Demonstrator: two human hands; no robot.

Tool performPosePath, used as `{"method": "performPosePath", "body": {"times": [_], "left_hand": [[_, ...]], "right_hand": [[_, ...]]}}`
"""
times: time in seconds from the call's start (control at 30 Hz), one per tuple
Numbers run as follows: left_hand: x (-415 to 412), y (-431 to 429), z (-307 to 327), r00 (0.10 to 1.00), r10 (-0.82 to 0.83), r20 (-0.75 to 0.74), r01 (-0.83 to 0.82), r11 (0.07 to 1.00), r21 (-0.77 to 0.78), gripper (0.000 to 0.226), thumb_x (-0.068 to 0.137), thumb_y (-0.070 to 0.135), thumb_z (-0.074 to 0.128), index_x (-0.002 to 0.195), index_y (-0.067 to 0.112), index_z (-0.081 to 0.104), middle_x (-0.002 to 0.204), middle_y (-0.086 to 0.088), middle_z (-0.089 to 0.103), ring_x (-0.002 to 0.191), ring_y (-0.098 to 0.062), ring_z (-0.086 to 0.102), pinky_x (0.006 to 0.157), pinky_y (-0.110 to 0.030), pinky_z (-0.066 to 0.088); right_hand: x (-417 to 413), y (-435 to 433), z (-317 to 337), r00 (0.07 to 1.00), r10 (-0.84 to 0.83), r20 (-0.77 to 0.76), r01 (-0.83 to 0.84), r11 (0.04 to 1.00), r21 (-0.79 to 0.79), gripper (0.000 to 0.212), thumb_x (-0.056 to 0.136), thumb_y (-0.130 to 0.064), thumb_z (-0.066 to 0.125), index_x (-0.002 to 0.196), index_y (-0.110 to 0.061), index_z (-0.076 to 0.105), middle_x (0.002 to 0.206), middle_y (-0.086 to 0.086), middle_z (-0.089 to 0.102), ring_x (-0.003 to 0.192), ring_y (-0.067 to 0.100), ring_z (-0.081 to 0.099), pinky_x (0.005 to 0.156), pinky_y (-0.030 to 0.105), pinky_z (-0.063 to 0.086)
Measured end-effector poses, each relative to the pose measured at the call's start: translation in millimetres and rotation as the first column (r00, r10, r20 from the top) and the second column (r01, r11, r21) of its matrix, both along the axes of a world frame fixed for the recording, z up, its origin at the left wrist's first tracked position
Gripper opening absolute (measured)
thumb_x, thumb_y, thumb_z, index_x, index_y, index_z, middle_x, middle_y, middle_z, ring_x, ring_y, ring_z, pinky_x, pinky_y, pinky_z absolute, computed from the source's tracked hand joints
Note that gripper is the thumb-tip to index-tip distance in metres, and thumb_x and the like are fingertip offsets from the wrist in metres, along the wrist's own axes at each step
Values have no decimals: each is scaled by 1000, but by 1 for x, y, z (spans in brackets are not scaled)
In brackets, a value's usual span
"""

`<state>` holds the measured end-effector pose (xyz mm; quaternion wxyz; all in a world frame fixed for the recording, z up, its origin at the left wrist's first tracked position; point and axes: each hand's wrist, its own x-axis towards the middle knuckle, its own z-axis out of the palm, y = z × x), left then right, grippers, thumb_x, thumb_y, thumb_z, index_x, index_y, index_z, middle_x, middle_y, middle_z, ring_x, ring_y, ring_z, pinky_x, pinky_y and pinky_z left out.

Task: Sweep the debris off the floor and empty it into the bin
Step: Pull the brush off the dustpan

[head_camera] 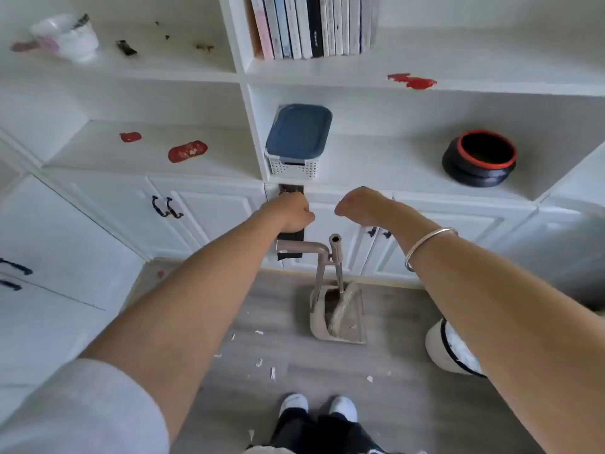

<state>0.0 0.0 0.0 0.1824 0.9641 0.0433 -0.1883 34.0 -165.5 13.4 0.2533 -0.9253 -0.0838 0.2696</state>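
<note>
A: Start at your left hand (289,209). Its fingers are wrapped shut round a dark flat thing (290,244) that hangs upright against the cabinet (216,211); what it is, I can't tell. Your right hand (360,206) is loosely curled, knuckles toward the cabinet, holding nothing as far as I can see.

B: And the tools?

A: Below both hands. The dustpan's handle (302,248) bends out just under your left fist, not in it. The broom handle (336,249) stands beside it, its open top below and between your hands, near the right one but apart. Both run down to the dustpan (337,319) on the floor (327,381), the bristles (343,306) tucked inside.

B: What could go wrong?

A: You reach for one handle and knock the other; they stand close together, so the pair could tip over (the pan looks light to me). Also mind your feet (319,406): the debris (272,372) lies scattered just ahead of them, and a step forward would likely crush or scatter it.

B: The bin?

A: The bin (450,348) sits at your right, partly behind your forearm, near the pan. A wide swing of the broom could hit it.
</note>
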Motion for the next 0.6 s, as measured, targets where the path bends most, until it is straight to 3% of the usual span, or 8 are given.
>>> {"method": "performPosePath", "body": {"times": [0.1, 0.17, 0.2, 0.27, 0.33, 0.43, 0.53, 0.6], "left_hand": [[-3, -1, -28, 999, 0, -48, 1, 1000, 14, 27, 92, 20, 43, 67, 13, 51, 71, -5, 52, 69, -25, 49, 60, -29, 35], [-5, -2, -49, 996, -12, -90, 13, 1000, 8, 22, 94, 28, 47, 100, 16, 64, 99, -4, 63, 90, -26, 57, 74, -32, 46], [-3, -2, -60, 994, -24, -107, 23, 1000, -6, 33, 94, 37, 51, 119, 17, 61, 116, -2, 62, 102, -25, 58, 83, -35, 48], [-3, -6, -78, 990, -61, -129, 56, 998, -38, 55, 91, 49, 54, 138, 21, 49, 135, 0, 55, 115, -24, 56, 94, -38, 46], [-1, -10, -94, 985, -96, -147, 89, 994, -58, 54, 90, 46, 48, 141, 28, 46, 139, 1, 53, 119, -23, 54, 98, -37, 44], [0, -16, -108, 980, -147, -133, 151, 988, 14, 55, 90, 50, 48, 139, 26, 48, 137, -2, 52, 123, -25, 49, 100, -39, 40], [-4, -17, -121, 952, -204, -227, 237, 963, 126, 67, 87, 65, 50, 136, 20, 50, 132, -8, 49, 125, -28, 42, 97, -41, 39], [-8, -16, -132, 944, -236, -233, 280, 942, 182, 66, 87, 66, 49, 129, 16, 56, 125, -11, 48, 120, -29, 41, 93, -41, 40]], "right_hand": [[-7, 8, -29, 998, -20, -54, 19, 1000, -13, 38, 94, -25, 52, 130, -13, 59, 105, 4, 56, 86, 21, 52, 75, 31, 46], [-15, 12, -48, 991, -66, -114, 67, 998, -2, 44, 94, -33, 51, 136, -21, 53, 121, 6, 56, 90, 24, 56, 72, 32, 52], [-16, 14, -56, 988, -76, -135, 76, 997, -11, 45, 95, -36, 50, 137, -22, 53, 127, 6, 55, 97, 24, 58, 73, 33, 55], [-15, 17, -71, 976, -107, -188, 106, 994, -15, 42, 97, -38, 47, 130, -14, 58, 122, 9, 62, 102, 28, 64, 81, 38, 59], [-13, 21, -83, 940, -208, -269, 234, 970, 66, 43, 97, -38, 48, 120, -5, 63, 100, 14, 69, 86, 29, 70, 81, 37, 60], [-9, 18, -94, 799, -426, -424, 523, 841, 141, 36, 95, -30, 56, 107, 3, 64, 73, 7, 62, 68, 24, 67, 75, 32, 61], [-11, 8, -97, 746, -413, -523, 505, 862, 40, 8, 94, -12, 57, 90, -5, 57, 78, 7, 56, 80, 25, 69, 76, 28, 58], [-17, 2, -98, 741, -371, -560, 434, 901, -24, 5, 93, -3, 53, 97, -5, 56, 96, 12, 54, 83, 24, 68, 71, 26, 59]]}}
